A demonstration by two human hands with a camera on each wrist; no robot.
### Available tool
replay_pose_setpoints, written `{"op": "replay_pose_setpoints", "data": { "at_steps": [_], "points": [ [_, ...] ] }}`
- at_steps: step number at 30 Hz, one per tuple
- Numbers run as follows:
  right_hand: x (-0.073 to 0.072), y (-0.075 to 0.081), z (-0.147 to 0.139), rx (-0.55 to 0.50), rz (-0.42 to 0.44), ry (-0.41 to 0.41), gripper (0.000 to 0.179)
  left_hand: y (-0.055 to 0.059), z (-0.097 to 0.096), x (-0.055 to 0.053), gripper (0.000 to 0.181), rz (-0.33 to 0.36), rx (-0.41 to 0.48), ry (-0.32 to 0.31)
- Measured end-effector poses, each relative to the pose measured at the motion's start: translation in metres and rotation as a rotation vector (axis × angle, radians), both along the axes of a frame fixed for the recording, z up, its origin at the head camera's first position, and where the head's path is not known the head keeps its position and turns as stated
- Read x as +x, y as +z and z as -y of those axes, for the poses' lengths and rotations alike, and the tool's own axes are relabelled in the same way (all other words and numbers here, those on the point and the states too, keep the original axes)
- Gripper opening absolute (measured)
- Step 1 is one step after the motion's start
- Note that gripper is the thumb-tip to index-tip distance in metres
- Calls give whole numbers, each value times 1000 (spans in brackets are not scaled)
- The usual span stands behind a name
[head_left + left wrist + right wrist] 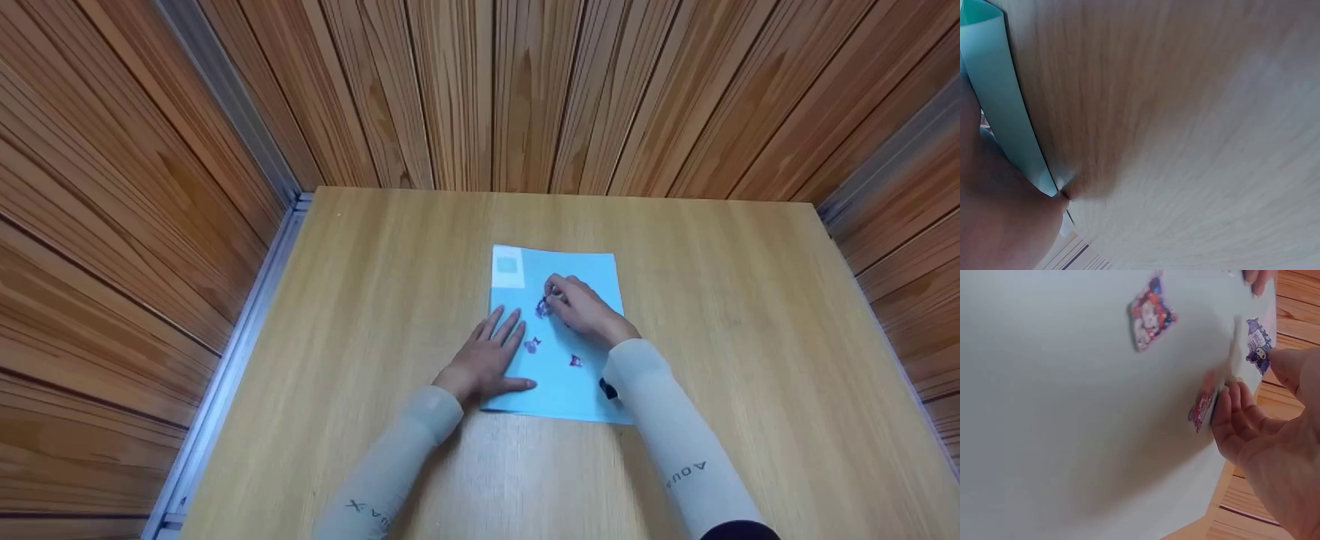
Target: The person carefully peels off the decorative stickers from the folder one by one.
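While the left hand (489,361) lies spread on the left side of a blue folder (555,397), fingers straight and grasping nothing, the right hand (581,307) bends over the folder's farther half with its fingers curled. Its thumb touches a purple sticker (541,308); whether the fingertips pinch that sticker, I cannot tell. The right wrist view shows another, reddish sticker (1202,408) just beside the curled fingers.

Near the left fingertips, a lilac sticker (532,346) lies on the folder, and a red sticker (575,361) lies farther right and slightly nearer. At the folder's far left corner is a white label (516,280) with a pale green square.

The folder rests on a wooden table (360,315). Wood-panelled walls (525,90) stand beyond and at both sides, with a metal rail (225,375) along the table's left edge. Both arms wear pale sleeves (671,420) with dark lettering.
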State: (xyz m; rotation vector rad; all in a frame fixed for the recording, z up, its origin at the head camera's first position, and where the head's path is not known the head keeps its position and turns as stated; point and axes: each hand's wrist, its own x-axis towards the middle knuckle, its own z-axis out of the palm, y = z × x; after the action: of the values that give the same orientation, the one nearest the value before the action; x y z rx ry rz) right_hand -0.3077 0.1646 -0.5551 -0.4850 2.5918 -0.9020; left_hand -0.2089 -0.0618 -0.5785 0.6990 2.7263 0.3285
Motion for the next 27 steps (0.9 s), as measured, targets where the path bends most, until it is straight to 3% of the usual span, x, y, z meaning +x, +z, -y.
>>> {"op": "replay_pose_setpoints", "data": {
  "at_steps": [13,20,27],
  "points": [
    [2,3,-3,-34,-58,4,13,4,-2,-1,102,-20,-13,-12],
    [4,3,-7,-63,-3,-57,14,1,-3,-3,104,4,-9,-3],
    [13,16,-10,-195,32,32,18,6,-1,0,101,-19,-16,15]
  ]
}}
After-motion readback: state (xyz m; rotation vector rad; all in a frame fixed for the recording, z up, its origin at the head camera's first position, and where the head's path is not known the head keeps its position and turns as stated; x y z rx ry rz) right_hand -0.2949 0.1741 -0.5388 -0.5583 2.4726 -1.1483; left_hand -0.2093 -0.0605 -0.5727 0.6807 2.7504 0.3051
